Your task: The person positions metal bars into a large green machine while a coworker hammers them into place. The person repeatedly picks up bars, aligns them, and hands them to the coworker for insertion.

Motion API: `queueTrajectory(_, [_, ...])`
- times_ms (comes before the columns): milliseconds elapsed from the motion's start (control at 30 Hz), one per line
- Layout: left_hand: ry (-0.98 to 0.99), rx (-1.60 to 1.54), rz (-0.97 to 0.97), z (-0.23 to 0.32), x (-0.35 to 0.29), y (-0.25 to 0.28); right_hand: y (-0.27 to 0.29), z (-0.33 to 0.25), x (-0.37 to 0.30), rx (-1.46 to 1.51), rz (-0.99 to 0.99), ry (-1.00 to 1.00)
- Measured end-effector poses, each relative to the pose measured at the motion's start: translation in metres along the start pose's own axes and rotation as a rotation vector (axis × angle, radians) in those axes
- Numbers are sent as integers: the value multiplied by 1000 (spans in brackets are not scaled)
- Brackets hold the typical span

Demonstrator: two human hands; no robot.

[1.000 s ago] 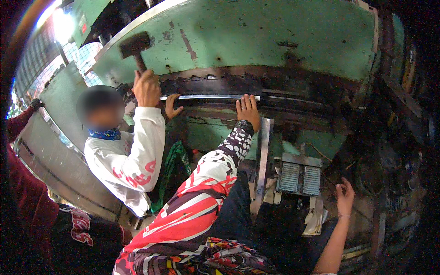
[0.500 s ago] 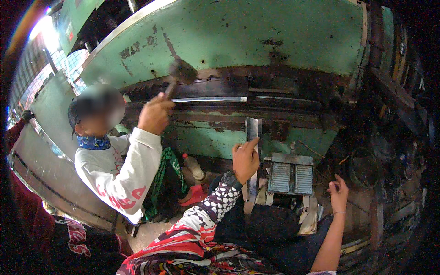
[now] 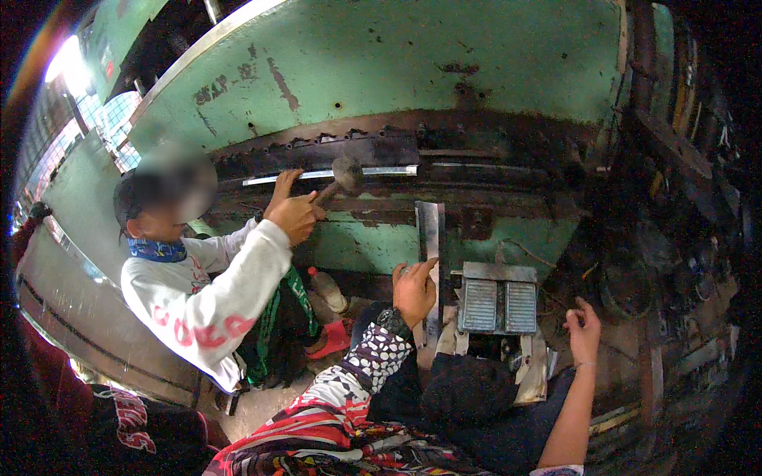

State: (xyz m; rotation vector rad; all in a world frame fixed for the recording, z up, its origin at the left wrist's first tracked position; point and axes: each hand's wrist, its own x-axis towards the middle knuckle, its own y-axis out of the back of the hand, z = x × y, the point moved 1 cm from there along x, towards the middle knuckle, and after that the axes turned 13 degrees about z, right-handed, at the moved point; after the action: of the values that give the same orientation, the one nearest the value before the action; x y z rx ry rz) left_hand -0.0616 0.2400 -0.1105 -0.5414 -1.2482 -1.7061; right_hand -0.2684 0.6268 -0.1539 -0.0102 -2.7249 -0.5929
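Observation:
My left hand (image 3: pixel 414 292), with a dark band at its wrist and a patterned sleeve, is closed on a long folded metal strip (image 3: pixel 430 230), its index finger stretched across it. The strip stands upright in front of the green machine. My right hand (image 3: pixel 583 321) is apart on the right, loosely curled, with nothing seen in it. To the left, a co-worker in a white sweatshirt (image 3: pixel 230 317) holds a mallet (image 3: pixel 347 174) by its handle. The mallet's head is by a shiny strip (image 3: pixel 381 171) in the machine's dark slot. The co-worker's other hand (image 3: pixel 286 184) is by that strip.
A large green machine panel (image 3: pixel 357 63) fills the back. Between my hands sits a grey-blue foot pedal (image 3: pixel 479 305) with two ribbed pads. A bottle (image 3: pixel 329 289) stands by the co-worker's foot. Metal sheets (image 3: pixel 87 278) stand at left; dark machine parts crowd the right.
The co-worker's mallet has come down from its raised place to near the shiny strip, and their other hand now shows. My left hand has slid slightly lower along the metal strip.

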Motion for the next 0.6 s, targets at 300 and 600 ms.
queueTrajectory(300, [-19,2,-5,2,3,2,-6,10,5,78,-21,15])
queueTrajectory(600, [6,-5,-10,3,1,2,-7,13,4,50,6,12])
